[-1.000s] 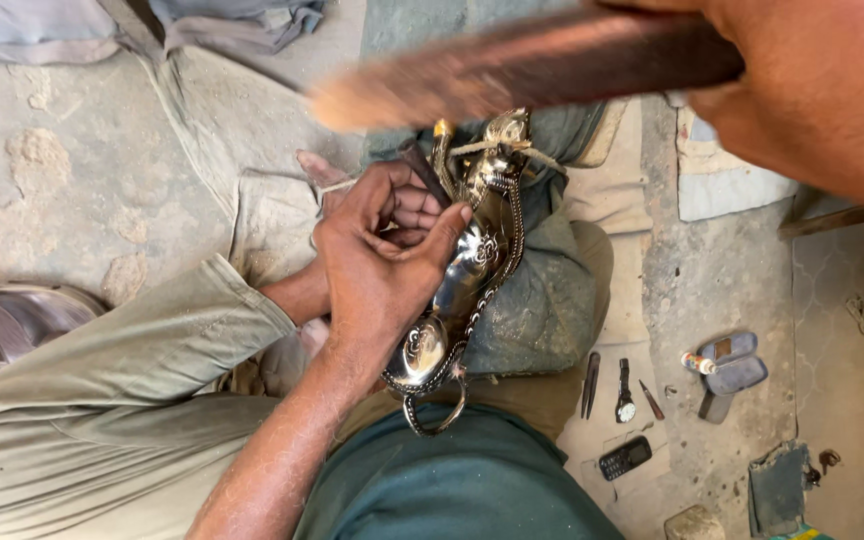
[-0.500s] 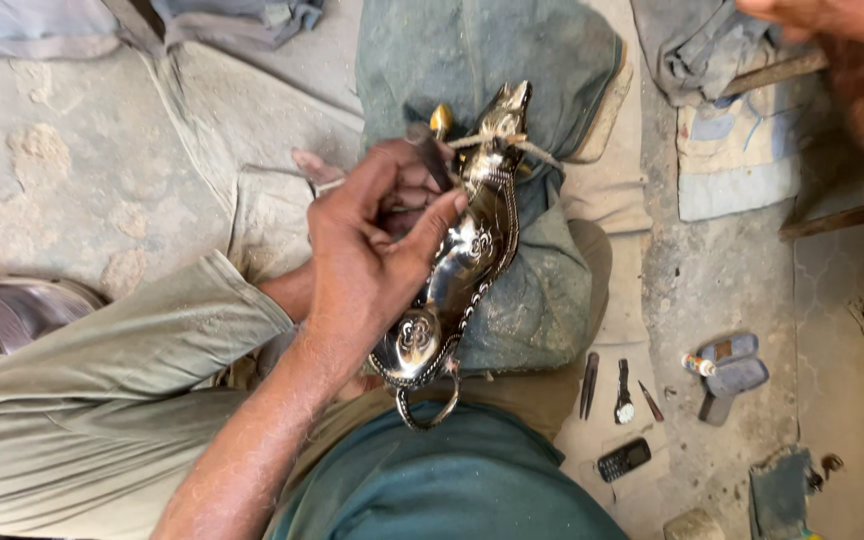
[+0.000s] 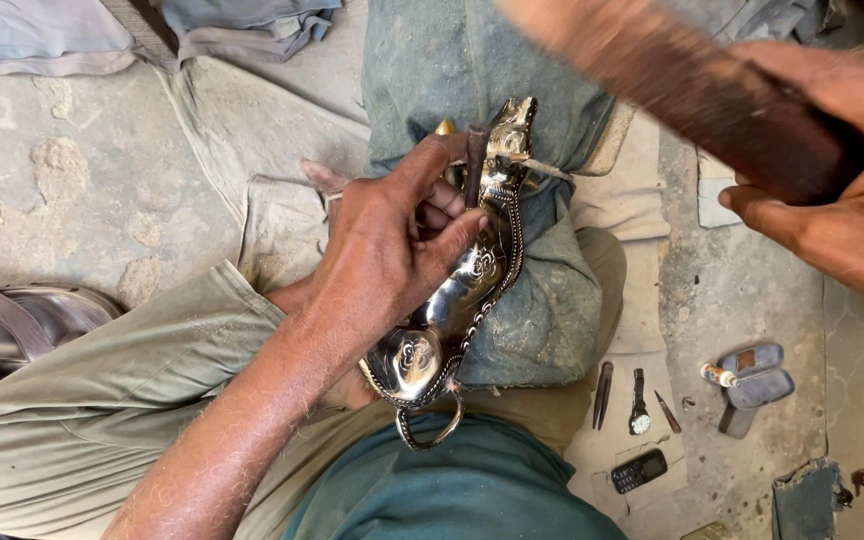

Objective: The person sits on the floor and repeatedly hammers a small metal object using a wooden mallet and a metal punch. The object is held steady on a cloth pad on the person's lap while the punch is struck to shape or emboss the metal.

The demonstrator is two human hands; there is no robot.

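Observation:
My left hand (image 3: 392, 245) presses a shiny engraved metal piece (image 3: 452, 310), long and curved with a ring at its near end, against a dusty blue-grey cloth pad (image 3: 542, 310) on my lap. Its fingers also pinch a short dark punch (image 3: 474, 160) upright on the piece near the far end. My right hand (image 3: 842, 190) is raised at the upper right, gripping a long brown wooden mallet (image 3: 672, 80), blurred, that reaches up and left over the pad.
On the ground at right lie small tools (image 3: 604, 392), a wristwatch (image 3: 638, 405), a dark mobile phone (image 3: 639, 470) and a grey pouch (image 3: 752, 380). A dark sandal (image 3: 2, 330) sits at far left. Folded cloth (image 3: 242, 20) lies at the top.
The wooden mallet swung out of view to the upper right half a second ago and is back over the pad now. My left hand stays on the metal piece with the punch.

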